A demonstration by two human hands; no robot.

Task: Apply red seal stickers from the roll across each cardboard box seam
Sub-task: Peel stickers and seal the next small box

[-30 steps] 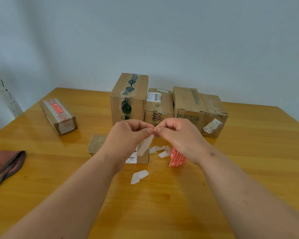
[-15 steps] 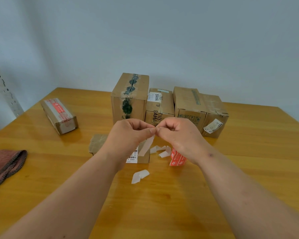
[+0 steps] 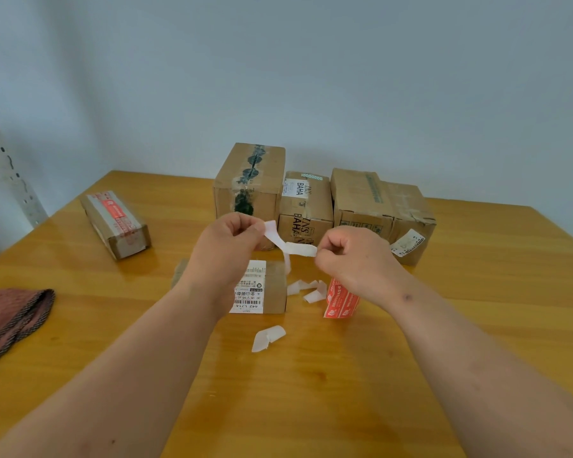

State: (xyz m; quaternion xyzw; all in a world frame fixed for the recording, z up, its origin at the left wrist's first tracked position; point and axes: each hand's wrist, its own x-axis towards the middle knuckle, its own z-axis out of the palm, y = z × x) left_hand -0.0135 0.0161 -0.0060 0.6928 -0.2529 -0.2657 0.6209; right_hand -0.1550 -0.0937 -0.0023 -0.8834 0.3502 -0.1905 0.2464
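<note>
Both hands pinched one white strip above the small labelled box.

The left hand (image 3: 227, 246) and right hand (image 3: 351, 256) each nipped an end of the strip (image 3: 296, 247). Just right of the labelled box (image 3: 272, 289) lay white scraps (image 3: 306, 289), then the red sticker roll (image 3: 341, 300).

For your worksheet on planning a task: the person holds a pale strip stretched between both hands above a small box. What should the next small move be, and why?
Probably finish peeling the strip apart. The left hand and right hand each pinch an end, it shows only its pale side, and the small box below has no red seal on its visible top.
</note>
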